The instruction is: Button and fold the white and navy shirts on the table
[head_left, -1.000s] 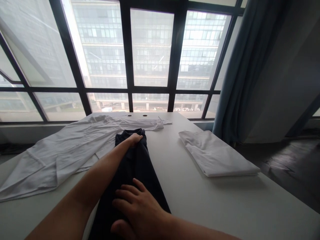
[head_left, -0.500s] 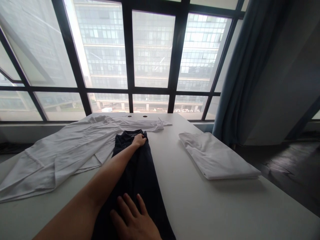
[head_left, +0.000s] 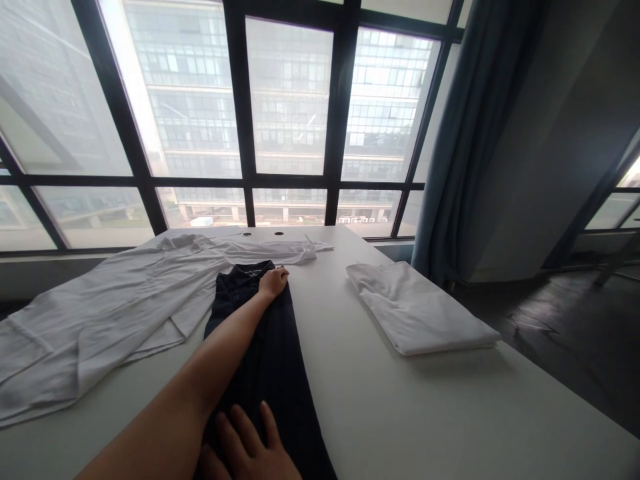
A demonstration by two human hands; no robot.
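Observation:
A dark navy shirt (head_left: 273, 360) lies lengthwise on the white table, folded into a narrow strip with its collar at the far end. My left arm reaches across it, and my left hand (head_left: 274, 281) is closed on the shirt's far right corner, beside the collar. Close to me, my right hand (head_left: 250, 447) rests palm down on the lower part of the shirt with its fingers spread. The shirt's near end is cut off by the bottom of the view, and my left forearm covers part of its left side.
To the left a white shirt (head_left: 115, 300) is spread out on the table (head_left: 380, 413), one sleeve stretching behind the navy shirt. A folded white garment (head_left: 420, 310) lies at the right. Large windows stand behind the table, with a blue curtain (head_left: 445, 147) at the right.
The view has turned slightly to the right, so everything sits further left. My left hand has edged outward at the shirt's corner; my right hand stays spread on the cloth.

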